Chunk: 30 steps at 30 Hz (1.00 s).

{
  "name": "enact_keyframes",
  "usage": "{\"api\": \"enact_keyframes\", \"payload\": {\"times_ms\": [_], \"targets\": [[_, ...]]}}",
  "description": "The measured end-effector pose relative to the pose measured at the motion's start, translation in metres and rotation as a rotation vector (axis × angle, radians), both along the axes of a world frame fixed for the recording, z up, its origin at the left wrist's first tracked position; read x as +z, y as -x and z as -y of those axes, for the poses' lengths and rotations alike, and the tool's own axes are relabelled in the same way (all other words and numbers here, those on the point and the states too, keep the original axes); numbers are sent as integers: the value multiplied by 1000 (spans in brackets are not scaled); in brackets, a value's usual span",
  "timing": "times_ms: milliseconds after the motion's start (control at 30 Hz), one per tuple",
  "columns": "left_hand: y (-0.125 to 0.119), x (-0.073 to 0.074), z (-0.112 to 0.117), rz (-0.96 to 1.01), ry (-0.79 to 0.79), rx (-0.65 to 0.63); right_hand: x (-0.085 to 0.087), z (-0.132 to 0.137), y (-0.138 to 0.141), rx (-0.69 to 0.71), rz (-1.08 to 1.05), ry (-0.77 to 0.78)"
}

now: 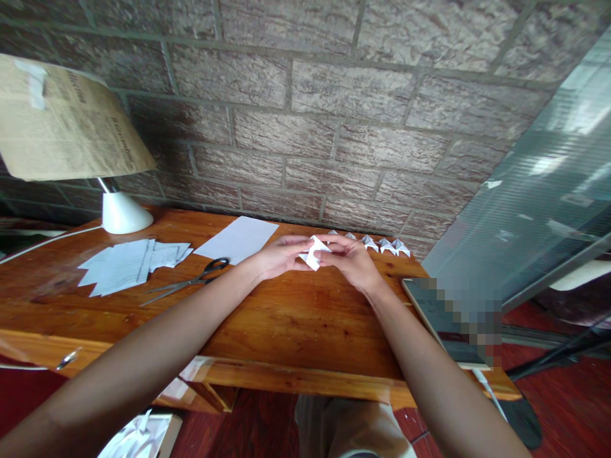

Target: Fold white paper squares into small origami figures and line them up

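Observation:
Both hands meet over the far middle of a wooden desk (pixel 296 318). My left hand (pixel 279 256) and my right hand (pixel 352 259) pinch a small folded piece of white paper (pixel 314 252) between their fingertips, holding it just above the desk. A row of several small folded white paper shapes (pixel 386 245) lies right behind my right hand along the brick wall.
Black-handled scissors (pixel 193 280) lie left of my hands. A flat white sheet (pixel 237 240) and a pile of cut paper scraps (pixel 131 264) lie further left. A lamp with a white base (pixel 125 214) stands at the back left. A tablet (pixel 442 318) rests on the desk's right edge.

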State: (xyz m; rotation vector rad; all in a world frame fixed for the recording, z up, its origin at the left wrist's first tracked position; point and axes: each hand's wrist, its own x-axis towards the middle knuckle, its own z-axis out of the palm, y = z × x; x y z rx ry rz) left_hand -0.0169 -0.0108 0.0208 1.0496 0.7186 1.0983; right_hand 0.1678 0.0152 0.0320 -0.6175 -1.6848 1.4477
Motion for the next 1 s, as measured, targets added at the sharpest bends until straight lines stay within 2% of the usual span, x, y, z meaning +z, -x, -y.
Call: {"api": "enact_keyframes", "payload": {"times_ms": [300, 500, 1000], "targets": [[-6, 0, 0, -36, -124, 129, -1, -2, 2, -13, -40, -25], [-11, -1, 1, -22, -126, 198, -2, -2, 3, -43, -37, -51], [-3, -5, -6, 3, -122, 216, 0, 0, 4, -26, -16, -61]]}}
